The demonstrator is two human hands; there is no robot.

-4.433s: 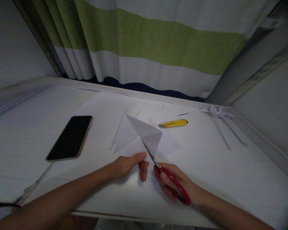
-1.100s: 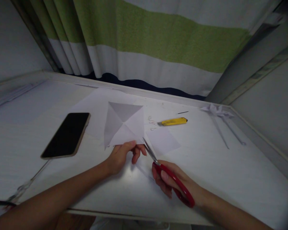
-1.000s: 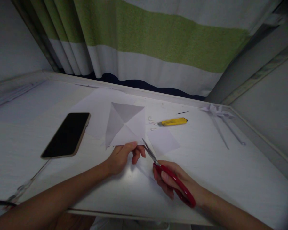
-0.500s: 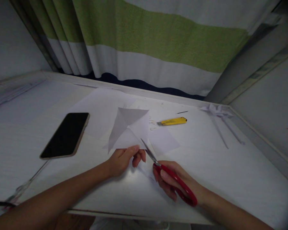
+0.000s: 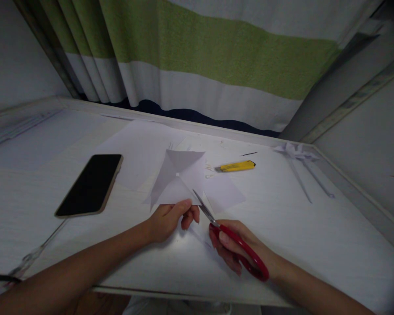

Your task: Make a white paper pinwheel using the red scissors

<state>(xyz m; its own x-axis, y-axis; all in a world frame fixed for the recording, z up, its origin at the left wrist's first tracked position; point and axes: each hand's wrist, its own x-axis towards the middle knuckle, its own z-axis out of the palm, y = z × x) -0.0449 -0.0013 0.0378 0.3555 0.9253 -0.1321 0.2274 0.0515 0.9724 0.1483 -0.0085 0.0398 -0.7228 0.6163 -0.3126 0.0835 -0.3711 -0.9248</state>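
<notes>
Here, the labels follow the scene:

Step in hand: cutting, by my judgement. The scissors (image 5: 213,218) have their blade tips at the near edge of the paper (image 5: 180,179), pointing up along a diagonal crease toward its middle.

Left hand: the left hand (image 5: 170,216) is closed in a pinch on the paper's near edge, thumb on top, the other fingers curled under. It holds the sheet raised and tilted, off the surface (image 5: 315,236).

Right hand: the right hand (image 5: 236,249) is closed through the red handles of the scissors. The blades stand only slightly apart; how wide exactly, I cannot tell.

Paper: a white square with crossed diagonal creases, its far part lifted toward the curtain (image 5: 216,57). It lies just beyond the left fingertips and just left of the right hand, touching the blades or nearly so.

Next move calls for: a steady pinch close beside the cut line, the blades kept on the crease, and a stop short of the centre, judging by the way the creases meet there.

Risk: the sheet is limp and held by one edge, so it may twist away from the blades.

Around: a phone (image 5: 90,184) lies well left of the paper; a yellow knife (image 5: 236,166) lies beyond it to the right; flat sheets (image 5: 141,153) lie underneath.
</notes>
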